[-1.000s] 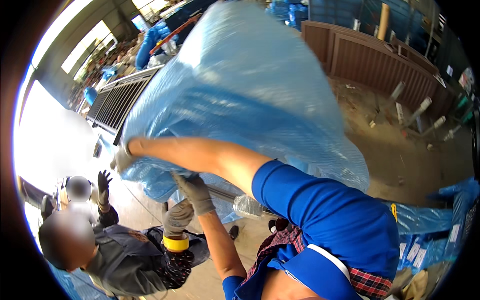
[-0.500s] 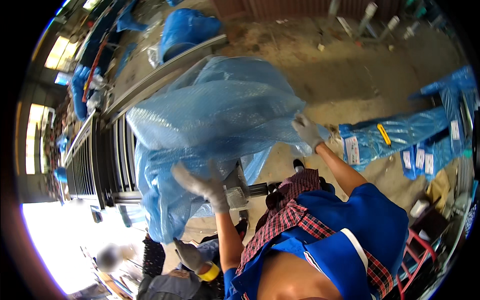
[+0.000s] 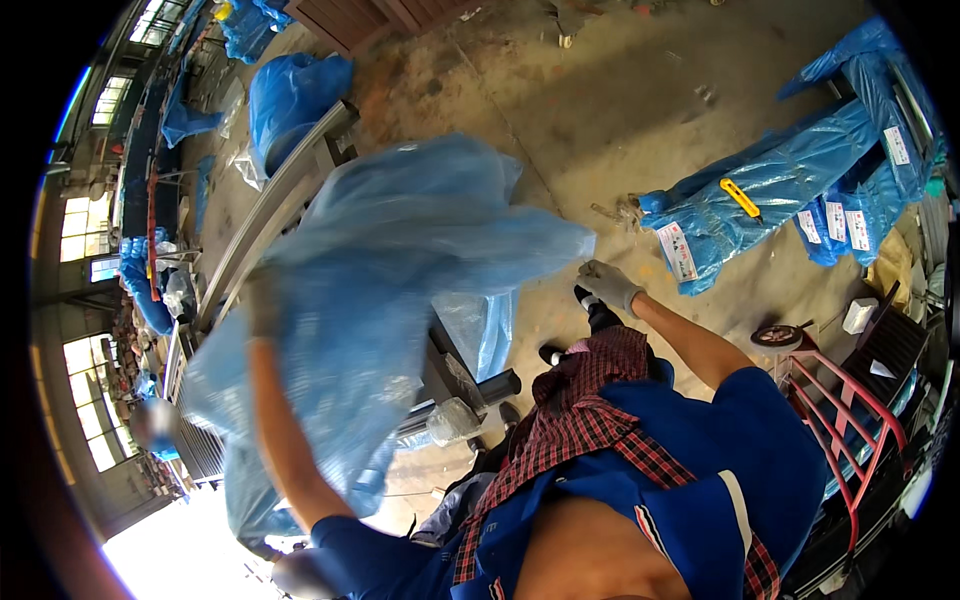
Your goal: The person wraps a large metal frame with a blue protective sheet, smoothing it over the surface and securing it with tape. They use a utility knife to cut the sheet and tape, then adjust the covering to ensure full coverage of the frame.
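Note:
A large sheet of translucent blue bubble wrap (image 3: 400,235) billows over a dark metal railing frame. Its right corner comes to the fingers of my right hand (image 3: 612,287), which wears a grey glove and is closed there. My left hand (image 3: 263,305), also gloved, reaches over the left part of the sheet. Motion smears its fingers, so their grip cannot be made out. Most of the railing lies hidden under the wrap; a long grey rail (image 3: 265,225) and a dark bar end (image 3: 497,388) show beyond its edges.
At the right, blue-wrapped bundles (image 3: 780,185) bear a yellow utility knife (image 3: 741,198). A red hand truck (image 3: 840,415) stands at the lower right. Another blue-wrapped bulk (image 3: 290,100) sits beyond the rail. Part of a co-worker shows at the lower left, near the sheet's edge.
My left hand has swung left and outward across the wrap, which now spreads further left and covers more of the railing. My right hand stays near the right corner. The view has turned.

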A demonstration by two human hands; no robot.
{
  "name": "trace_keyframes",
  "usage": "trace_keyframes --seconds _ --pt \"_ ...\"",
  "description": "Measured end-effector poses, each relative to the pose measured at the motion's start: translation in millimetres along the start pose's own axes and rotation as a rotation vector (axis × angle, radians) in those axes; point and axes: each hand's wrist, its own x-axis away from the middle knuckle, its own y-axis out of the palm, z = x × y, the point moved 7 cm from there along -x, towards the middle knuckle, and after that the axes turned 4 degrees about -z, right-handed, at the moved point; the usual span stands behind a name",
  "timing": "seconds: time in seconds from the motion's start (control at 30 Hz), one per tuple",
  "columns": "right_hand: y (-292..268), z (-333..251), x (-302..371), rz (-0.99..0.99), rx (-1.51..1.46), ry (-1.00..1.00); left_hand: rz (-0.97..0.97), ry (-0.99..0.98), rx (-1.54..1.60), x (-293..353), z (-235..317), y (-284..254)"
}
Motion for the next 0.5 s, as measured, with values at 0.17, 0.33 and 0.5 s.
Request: trace_keyframes --seconds 0.17,0.33,0.5 --pt "21 -1 -22 -0.065 0.225 -0.352 0.63 -0.278 0.116 185 -111 -167" --pt "44 -82 -9 -0.323 0.056 0.091 0.902 -0.66 0.747 515 -225 -70" --pt "98 -122 -38 -0.478 0.23 -0.156 0.259 -0.533 0.584 493 -224 -60"
